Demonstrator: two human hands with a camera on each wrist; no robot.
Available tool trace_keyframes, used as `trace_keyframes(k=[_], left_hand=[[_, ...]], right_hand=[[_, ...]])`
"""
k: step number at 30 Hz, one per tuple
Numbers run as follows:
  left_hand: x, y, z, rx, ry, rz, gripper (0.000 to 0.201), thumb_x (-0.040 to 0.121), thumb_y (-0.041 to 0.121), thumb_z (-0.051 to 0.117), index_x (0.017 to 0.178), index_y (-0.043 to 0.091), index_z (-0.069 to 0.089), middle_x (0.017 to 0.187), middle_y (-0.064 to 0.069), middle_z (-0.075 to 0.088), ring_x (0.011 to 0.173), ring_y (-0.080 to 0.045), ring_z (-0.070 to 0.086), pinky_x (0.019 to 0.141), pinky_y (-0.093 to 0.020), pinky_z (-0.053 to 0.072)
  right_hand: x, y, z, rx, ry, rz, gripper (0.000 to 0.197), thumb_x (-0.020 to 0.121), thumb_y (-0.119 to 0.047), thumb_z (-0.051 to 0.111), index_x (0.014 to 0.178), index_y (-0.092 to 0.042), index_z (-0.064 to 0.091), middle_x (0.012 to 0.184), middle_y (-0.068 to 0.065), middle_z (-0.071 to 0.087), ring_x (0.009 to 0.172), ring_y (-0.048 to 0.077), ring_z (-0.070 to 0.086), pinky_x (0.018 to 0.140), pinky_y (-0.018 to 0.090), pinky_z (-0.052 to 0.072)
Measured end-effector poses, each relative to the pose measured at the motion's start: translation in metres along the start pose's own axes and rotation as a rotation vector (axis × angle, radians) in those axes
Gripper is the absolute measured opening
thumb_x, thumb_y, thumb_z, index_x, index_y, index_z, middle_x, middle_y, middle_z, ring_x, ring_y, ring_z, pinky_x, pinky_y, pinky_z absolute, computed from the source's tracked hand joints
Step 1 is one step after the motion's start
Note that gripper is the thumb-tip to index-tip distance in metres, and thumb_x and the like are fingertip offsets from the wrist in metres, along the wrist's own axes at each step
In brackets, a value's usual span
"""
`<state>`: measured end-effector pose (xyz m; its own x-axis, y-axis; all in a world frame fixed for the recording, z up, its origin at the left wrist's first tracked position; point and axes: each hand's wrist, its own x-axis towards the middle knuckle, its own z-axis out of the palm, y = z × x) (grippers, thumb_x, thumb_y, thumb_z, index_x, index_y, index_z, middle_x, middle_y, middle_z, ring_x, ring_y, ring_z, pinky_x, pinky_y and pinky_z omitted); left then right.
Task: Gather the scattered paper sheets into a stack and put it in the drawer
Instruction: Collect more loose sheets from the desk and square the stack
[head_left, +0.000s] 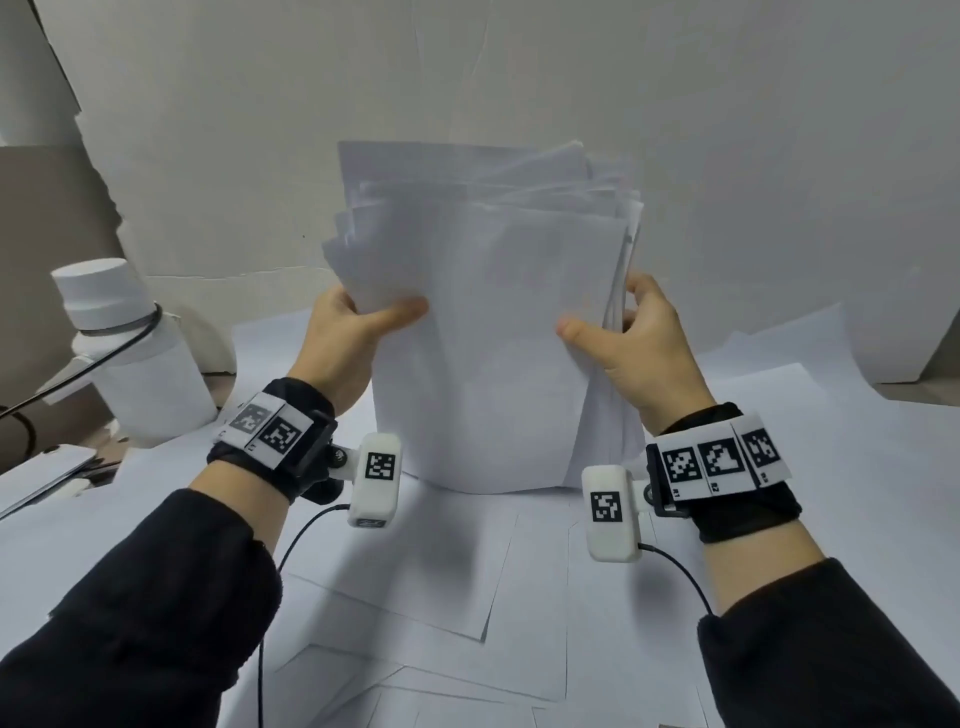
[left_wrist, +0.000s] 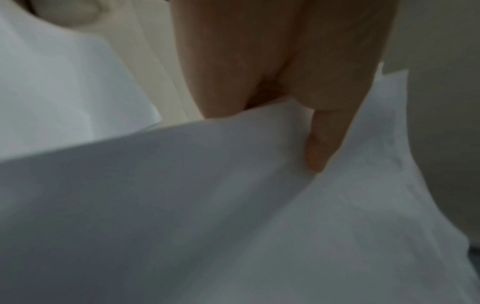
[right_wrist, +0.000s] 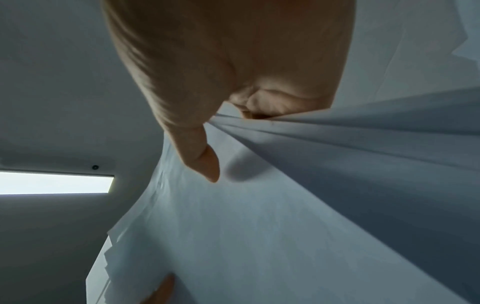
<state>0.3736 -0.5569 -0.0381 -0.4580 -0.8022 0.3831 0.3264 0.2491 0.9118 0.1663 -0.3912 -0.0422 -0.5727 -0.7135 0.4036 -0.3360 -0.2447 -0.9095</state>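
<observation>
We see the left hand (head_left: 347, 332) grasping the left edge of the paper stack (head_left: 493, 332), thumb laid across the front sheet and the fingers hidden behind. The right hand (head_left: 636, 348) clasps the right edge the same way, thumb in front, fingers curled round the back. Between the two hands the stack stands upright on its lower edge on the tabletop (head_left: 857, 519), its top edges uneven and fanned. In the left wrist view we make out only the thumb (left_wrist: 322, 144) on paper; the rest is blurred. In the right wrist view the sheet edges bunch into the palm. We cannot count the sheets in the stack. Loose sheets (head_left: 415, 597) lie overlapping beneath and around it, too many and too overlapped to count. One white bottle (head_left: 130, 353) stands at the left. No drawer is in view.
</observation>
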Motion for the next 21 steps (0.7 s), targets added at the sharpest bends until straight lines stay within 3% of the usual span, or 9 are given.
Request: trace_keyframes(k=[3,6,9,13,17,21], left_hand=[[0.003,-0.002,0.004,-0.133,0.087,-0.054,0.023,0.088,-0.002,0.07,0.111,0.0,0.07,0.106,-0.017,0.074,0.094,-0.03,0.072,0.089,-0.044,0.056],[0.005,-0.004,0.009,-0.198,0.126,-0.064,0.03,0.091,0.006,0.071,0.12,0.001,0.068,0.119,-0.021,0.071,0.105,-0.034,0.069,0.096,-0.047,0.056],[0.002,-0.005,0.009,-0.098,0.053,-0.022,0.038,0.087,0.018,0.075,0.122,0.005,0.067,0.123,-0.018,0.07,0.116,-0.034,0.066,0.102,-0.048,0.053],[-0.008,-0.021,-0.005,0.16,-0.066,-0.057,0.041,0.084,0.019,0.08,0.122,0.01,0.068,0.118,-0.007,0.075,0.111,-0.025,0.071,0.103,-0.047,0.053],[-0.018,-0.05,-0.011,0.036,-0.05,-0.166,0.046,0.085,0.02,0.076,0.127,0.006,0.066,0.122,-0.011,0.072,0.115,-0.029,0.068,0.108,-0.053,0.047],[-0.022,-0.058,0.005,-0.029,-0.054,-0.185,0.047,0.088,0.024,0.075,0.13,0.007,0.063,0.127,-0.008,0.071,0.121,-0.026,0.066,0.111,-0.049,0.044]], right_hand=[[0.001,0.007,0.005,0.012,0.044,0.046,0.04,0.081,-0.023,0.077,0.114,-0.02,0.055,0.104,-0.003,0.071,0.093,0.013,0.07,0.091,0.037,0.056],[-0.001,0.009,0.011,0.062,0.09,0.045,0.033,0.084,-0.016,0.073,0.113,-0.016,0.059,0.102,-0.004,0.072,0.092,0.011,0.07,0.087,0.03,0.055],[0.0,0.01,0.012,0.048,0.145,0.01,0.022,0.085,-0.014,0.071,0.105,-0.012,0.063,0.097,-0.001,0.072,0.087,0.012,0.069,0.081,0.026,0.055],[0.002,0.017,0.005,-0.014,0.091,0.045,0.015,0.085,-0.024,0.074,0.092,-0.018,0.062,0.087,-0.005,0.07,0.081,0.012,0.067,0.075,0.026,0.053],[0.001,0.032,0.004,-0.043,0.021,0.163,0.019,0.084,-0.03,0.074,0.085,-0.019,0.06,0.082,-0.007,0.066,0.08,0.012,0.064,0.07,0.023,0.048],[-0.003,0.039,0.023,0.033,0.066,0.214,0.01,0.081,-0.019,0.069,0.09,-0.016,0.067,0.087,0.001,0.073,0.087,0.024,0.07,0.08,0.04,0.058]])
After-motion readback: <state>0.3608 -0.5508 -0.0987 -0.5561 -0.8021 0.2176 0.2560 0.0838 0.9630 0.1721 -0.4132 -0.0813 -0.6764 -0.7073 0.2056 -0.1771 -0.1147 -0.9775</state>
